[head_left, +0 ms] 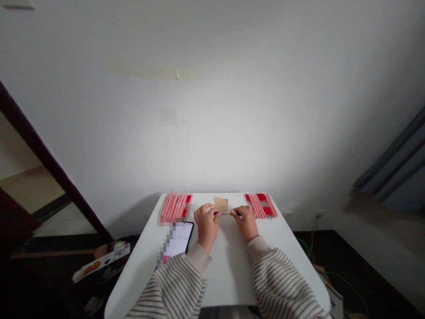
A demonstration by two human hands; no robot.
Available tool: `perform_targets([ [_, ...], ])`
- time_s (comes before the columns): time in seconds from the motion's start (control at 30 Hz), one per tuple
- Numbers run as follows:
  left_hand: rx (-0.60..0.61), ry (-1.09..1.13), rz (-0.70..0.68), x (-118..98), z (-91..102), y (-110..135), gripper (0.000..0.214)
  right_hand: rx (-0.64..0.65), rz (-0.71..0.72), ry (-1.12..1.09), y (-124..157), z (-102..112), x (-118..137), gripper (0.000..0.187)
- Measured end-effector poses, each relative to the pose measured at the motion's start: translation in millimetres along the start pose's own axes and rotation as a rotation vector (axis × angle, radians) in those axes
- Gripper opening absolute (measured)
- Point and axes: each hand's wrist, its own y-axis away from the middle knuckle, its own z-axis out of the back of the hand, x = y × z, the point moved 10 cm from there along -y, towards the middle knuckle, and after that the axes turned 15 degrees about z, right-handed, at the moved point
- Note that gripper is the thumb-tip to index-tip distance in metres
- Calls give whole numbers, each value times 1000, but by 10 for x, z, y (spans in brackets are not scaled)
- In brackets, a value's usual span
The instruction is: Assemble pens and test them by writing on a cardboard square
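Both hands meet near the far side of a white table, at the two ends of a slim pen-like stick. The stick lies crosswise, with a light middle and darker ends. My left hand pinches its left end, and my right hand pinches the right end. Just beyond it lies a small tan paper square. Pink and red pen-like sticks are laid side by side left of my left hand. A similar row of pink and red sticks lies beside my right hand.
A phone with a lit screen rests on the table by my left forearm, partly blurred out. The table's far edge is close to a pale wall. Green cables run along the floor at right. Cluttered items sit low at left.
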Motion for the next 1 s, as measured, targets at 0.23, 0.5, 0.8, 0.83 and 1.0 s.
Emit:
perform_targets([
  [0.23,-21,-5,2,16,-6,2,21,-26,30,9,-14,22,-3,30],
  [0.5,-27,16,-35,-31,24,9,12,-20,5,25,4,-7,-38,24],
  [0.8,-32,-11,-54,-125,113,19,16,-3,0,63,12,-26,-33,24],
  [0.83,-31,-13,-54,-129,116,20,16,-4,-3,59,12,-26,-37,25],
  [1.0,-40,2,-32,-78,96,15,15,-42,9,28,2,8,-39,26],
])
